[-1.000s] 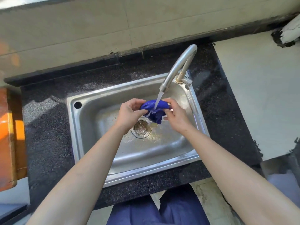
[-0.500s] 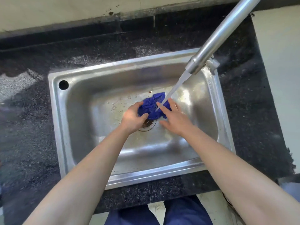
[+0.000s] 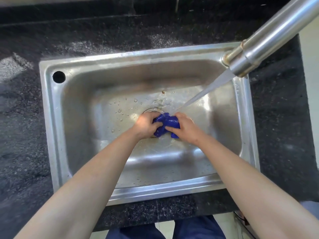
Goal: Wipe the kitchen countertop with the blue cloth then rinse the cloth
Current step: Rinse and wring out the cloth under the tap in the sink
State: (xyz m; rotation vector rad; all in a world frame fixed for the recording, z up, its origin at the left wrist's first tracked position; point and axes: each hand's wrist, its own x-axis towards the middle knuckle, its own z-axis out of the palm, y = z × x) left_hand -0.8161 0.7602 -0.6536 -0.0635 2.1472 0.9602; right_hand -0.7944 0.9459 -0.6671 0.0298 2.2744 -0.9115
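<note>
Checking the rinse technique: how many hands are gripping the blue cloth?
2. The left hand grips the blue cloth on its left, the right hand on its right.

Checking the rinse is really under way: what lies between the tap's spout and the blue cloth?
Head view: a stream of water runs from the tap's spout onto the blue cloth, which the left hand and right hand grip.

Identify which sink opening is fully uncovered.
The small dark hole in the sink rim's far-left corner; the drain is mostly hidden under the left hand and blue cloth.
</note>
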